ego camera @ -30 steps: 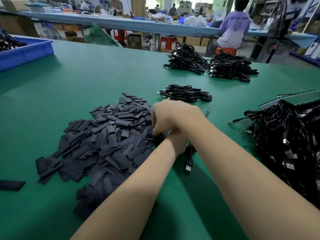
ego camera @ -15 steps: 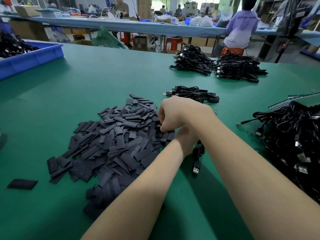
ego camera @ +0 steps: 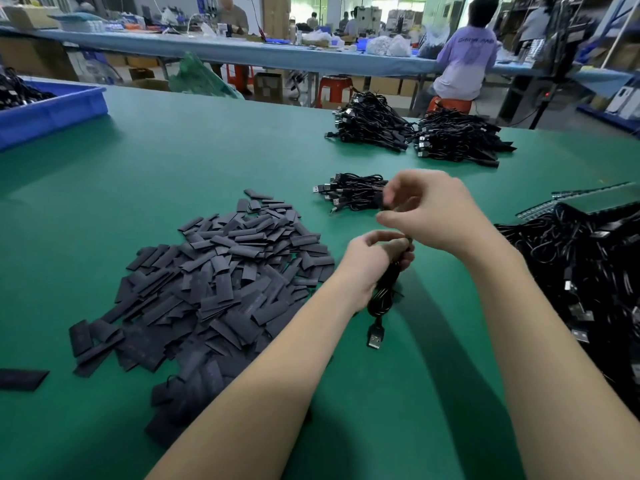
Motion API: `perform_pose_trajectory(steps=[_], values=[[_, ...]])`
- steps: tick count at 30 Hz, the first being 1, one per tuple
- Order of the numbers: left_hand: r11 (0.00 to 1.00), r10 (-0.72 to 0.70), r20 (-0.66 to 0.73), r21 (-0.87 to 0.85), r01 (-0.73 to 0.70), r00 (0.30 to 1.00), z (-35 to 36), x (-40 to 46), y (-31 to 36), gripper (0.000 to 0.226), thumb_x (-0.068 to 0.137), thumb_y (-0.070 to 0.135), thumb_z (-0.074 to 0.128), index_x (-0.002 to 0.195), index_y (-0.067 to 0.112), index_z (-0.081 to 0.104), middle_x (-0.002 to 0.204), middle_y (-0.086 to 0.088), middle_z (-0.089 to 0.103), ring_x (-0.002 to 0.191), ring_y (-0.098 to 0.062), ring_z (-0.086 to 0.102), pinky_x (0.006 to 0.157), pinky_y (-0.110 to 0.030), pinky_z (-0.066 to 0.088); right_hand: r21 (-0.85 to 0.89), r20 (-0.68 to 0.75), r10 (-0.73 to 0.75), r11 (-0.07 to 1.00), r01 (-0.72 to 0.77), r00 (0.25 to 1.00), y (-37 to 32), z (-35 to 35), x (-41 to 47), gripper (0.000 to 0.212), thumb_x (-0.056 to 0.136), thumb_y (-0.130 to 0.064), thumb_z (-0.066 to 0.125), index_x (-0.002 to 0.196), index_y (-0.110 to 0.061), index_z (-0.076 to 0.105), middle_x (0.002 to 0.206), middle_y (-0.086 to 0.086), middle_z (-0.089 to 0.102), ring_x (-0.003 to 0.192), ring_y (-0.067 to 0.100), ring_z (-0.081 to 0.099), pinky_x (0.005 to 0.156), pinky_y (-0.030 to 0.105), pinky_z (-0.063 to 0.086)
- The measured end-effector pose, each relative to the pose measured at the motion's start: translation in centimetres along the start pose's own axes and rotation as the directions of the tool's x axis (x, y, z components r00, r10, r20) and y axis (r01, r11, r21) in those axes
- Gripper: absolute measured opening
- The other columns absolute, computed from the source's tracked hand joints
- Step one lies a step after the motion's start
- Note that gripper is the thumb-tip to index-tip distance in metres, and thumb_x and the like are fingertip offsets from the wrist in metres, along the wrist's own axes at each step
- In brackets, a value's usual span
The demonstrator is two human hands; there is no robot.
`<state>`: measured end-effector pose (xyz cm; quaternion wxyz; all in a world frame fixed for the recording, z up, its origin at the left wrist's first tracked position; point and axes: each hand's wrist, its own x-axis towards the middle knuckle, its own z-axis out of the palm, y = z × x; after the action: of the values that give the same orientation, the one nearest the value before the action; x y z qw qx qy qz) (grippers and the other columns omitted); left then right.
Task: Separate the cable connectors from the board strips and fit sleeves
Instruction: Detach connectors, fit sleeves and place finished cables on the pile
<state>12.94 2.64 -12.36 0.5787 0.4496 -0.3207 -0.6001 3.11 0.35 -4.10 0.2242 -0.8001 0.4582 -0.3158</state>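
Note:
A heap of flat black sleeves (ego camera: 221, 285) lies on the green table (ego camera: 207, 150), left of my hands. My left hand (ego camera: 372, 261) grips a coiled black cable (ego camera: 381, 299) whose USB plug (ego camera: 375, 337) hangs down near the table. Just above it, my right hand (ego camera: 426, 209) pinches one black sleeve (ego camera: 385, 199) between thumb and fingers. The cable's upper end is hidden inside my left fist. A big tangle of black cables (ego camera: 588, 271) lies at the right, with board strips (ego camera: 588, 195) at its far edge.
A small bundle of cables (ego camera: 349, 194) lies beyond my hands, and two larger bundles (ego camera: 419, 133) sit farther back. A blue bin (ego camera: 52, 109) with cables stands at the far left. One stray sleeve (ego camera: 20, 379) lies at the left edge. People work at a long table behind.
My right hand has lifted off the sleeve heap with one sleeve and moved right, above my left hand. My left hand with the cable has come into view from under it.

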Motion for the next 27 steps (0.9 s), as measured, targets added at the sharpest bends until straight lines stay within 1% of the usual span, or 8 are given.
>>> perform_pose_trajectory(steps=[2, 4, 9, 12, 17, 22, 24, 27], values=[[1.0, -0.011, -0.009, -0.017, 0.011, 1.0, 0.2, 0.1, 0.2, 0.013, 0.097, -0.006, 0.057, 0.09, 0.004, 0.061, 0.08, -0.012, 0.067, 0.059, -0.011, 0.063, 0.059, -0.018, 0.054, 0.235, -0.09, 0.111, 0.968, -0.087, 0.99, 1.9, -0.6, -1.1, 0.023, 0.083, -0.006, 0.072, 0.096, -0.025, 0.068, 0.084, -0.004, 0.075, 0.067, 0.012, 0.064, 0.061, 0.017, 0.051], [1.0, -0.009, -0.009, -0.021, 0.009, 1.0, 0.2, 0.2, 0.2, 0.009, 0.097, -0.003, 0.058, 0.092, 0.004, 0.062, 0.081, -0.012, 0.067, 0.06, -0.011, 0.063, 0.058, -0.017, 0.054, 0.43, -0.123, 0.194, 0.894, -0.124, 0.973, 3.8, -0.8, -2.3, 0.028, 0.086, -0.001, 0.071, 0.102, -0.023, 0.071, 0.09, -0.003, 0.078, 0.07, 0.013, 0.068, 0.061, 0.02, 0.053], [1.0, -0.006, -0.034, -0.01, 0.005, 0.999, 0.3, -0.1, 0.2, 0.006, 0.1, 0.006, 0.06, 0.105, 0.004, 0.06, 0.083, -0.011, 0.066, 0.061, -0.01, 0.061, 0.054, -0.016, 0.051, 0.792, -0.079, 0.383, 0.585, -0.176, 0.92, 6.8, 1.0, -4.4, 0.018, 0.09, -0.001, 0.073, 0.1, -0.016, 0.073, 0.092, -0.003, 0.077, 0.076, 0.013, 0.071, 0.069, 0.021, 0.055], [0.999, -0.025, -0.032, -0.03, 0.024, 0.999, 0.4, -0.3, 0.7, 0.001, 0.099, 0.007, 0.06, 0.098, 0.007, 0.06, 0.082, -0.011, 0.066, 0.06, -0.012, 0.06, 0.053, -0.017, 0.052, 0.838, -0.047, 0.427, 0.509, -0.197, 0.903, 7.4, 1.6, -4.4, 0.017, 0.089, -0.01, 0.076, 0.099, -0.024, 0.073, 0.095, -0.008, 0.078, 0.079, 0.01, 0.072, 0.068, 0.019, 0.051], [0.998, -0.057, -0.005, -0.032, 0.057, 0.998, 0.4, -0.4, 1.2, 0.008, 0.099, 0.005, 0.061, 0.091, 0.009, 0.061, 0.075, -0.01, 0.064, 0.053, -0.012, 0.058, 0.051, -0.018, 0.051, 0.84, -0.079, 0.423, 0.515, -0.168, 0.903, 7.2, 1.4, -4.4, 0.011, 0.088, -0.022, 0.079, 0.092, -0.032, 0.076, 0.099, -0.011, 0.077, 0.073, 0.003, 0.061, 0.07, 0.023, 0.042], [0.999, -0.043, 0.005, -0.015, 0.043, 0.999, 0.4, -0.4, 1.4, 0.001, 0.098, 0.004, 0.061, 0.098, 0.004, 0.062, 0.074, -0.009, 0.063, 0.054, -0.01, 0.057, 0.055, -0.017, 0.053, 0.844, -0.077, 0.396, 0.514, -0.151, 0.915, 7.1, 1.2, -4.6, 0.01, 0.087, -0.025, 0.079, 0.088, -0.035, 0.078, 0.1, -0.012, 0.077, 0.072, 0.002, 0.06, 0.07, 0.022, 0.043], [0.999, -0.043, 0.013, 0.003, 0.043, 0.999, 0.3, -0.4, 1.3, 0.004, 0.098, 0.005, 0.061, 0.101, 0.003, 0.063, 0.073, -0.008, 0.063, 0.055, -0.01, 0.057, 0.056, -0.017, 0.053, 0.836, -0.074, 0.386, 0.527, -0.154, 0.92, 7.2, 1.3, -4.6, 0.011, 0.087, -0.025, 0.08, 0.088, -0.036, 0.078, 0.101, -0.011, 0.077, 0.072, 0.002, 0.061, 0.071, 0.022, 0.043], [0.999, -0.048, 0.029, 0.025, 0.047, 0.998, 0.1, -0.5, 1.3, 0.003, 0.097, 0.005, 0.062, 0.099, 0.003, 0.065, 0.073, -0.008, 0.063, 0.058, -0.012, 0.057, 0.057, -0.017, 0.053, 0.83, -0.061, 0.371, 0.534, -0.159, 0.927, 7.2, 1.4, -4.6, 0.011, 0.087, -0.025, 0.08, 0.09, -0.036, 0.078, 0.102, -0.011, 0.077, 0.072, 0.002, 0.061, 0.073, 0.025, 0.043]])
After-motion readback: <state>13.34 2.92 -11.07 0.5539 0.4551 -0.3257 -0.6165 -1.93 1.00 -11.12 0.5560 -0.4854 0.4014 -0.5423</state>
